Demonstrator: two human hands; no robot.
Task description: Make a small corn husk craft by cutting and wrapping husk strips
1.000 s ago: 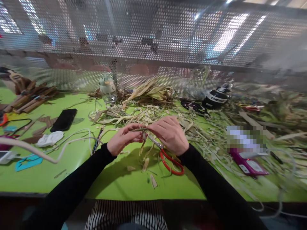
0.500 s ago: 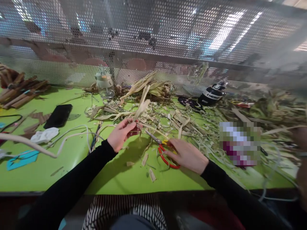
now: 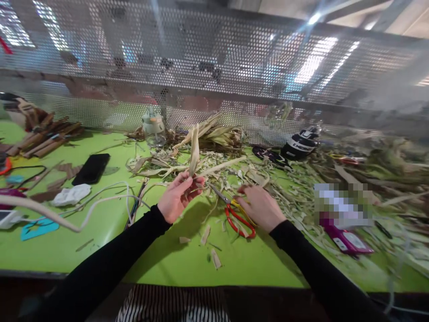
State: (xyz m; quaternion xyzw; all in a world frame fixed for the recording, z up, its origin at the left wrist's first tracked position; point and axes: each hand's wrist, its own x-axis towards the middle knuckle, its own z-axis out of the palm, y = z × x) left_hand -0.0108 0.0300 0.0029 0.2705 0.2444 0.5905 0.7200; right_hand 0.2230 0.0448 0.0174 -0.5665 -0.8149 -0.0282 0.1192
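Note:
Between the thumb and fingers of my left hand (image 3: 181,192) is a dried husk leaf (image 3: 194,152), pale tan, one blade pointing up. Another pale strip (image 3: 221,167) stretches right from the same hand. My right hand (image 3: 263,205) hovers palm down over the leaf scraps, fingers loosely bent and apart, apparently holding nothing. Next to it on the green table lie scissors (image 3: 228,201) with red and yellow handles, the yellow loop partly covered by that hand. Short cut pieces (image 3: 205,235) are scattered below the hands.
A bundle of dry husks (image 3: 221,136) and a clear bottle (image 3: 154,129) stand against the perforated metal screen (image 3: 214,67). A black bottle (image 3: 299,145) leans at back right. To the left are a phone (image 3: 91,169), white power strip (image 3: 71,195) and cables. A magenta device (image 3: 350,239) lies right.
My right hand has come away from the scissors' handles, up and to the right, leaving them on the table. My left hand keeps the leaf, now more upright. The camera view has shifted slightly.

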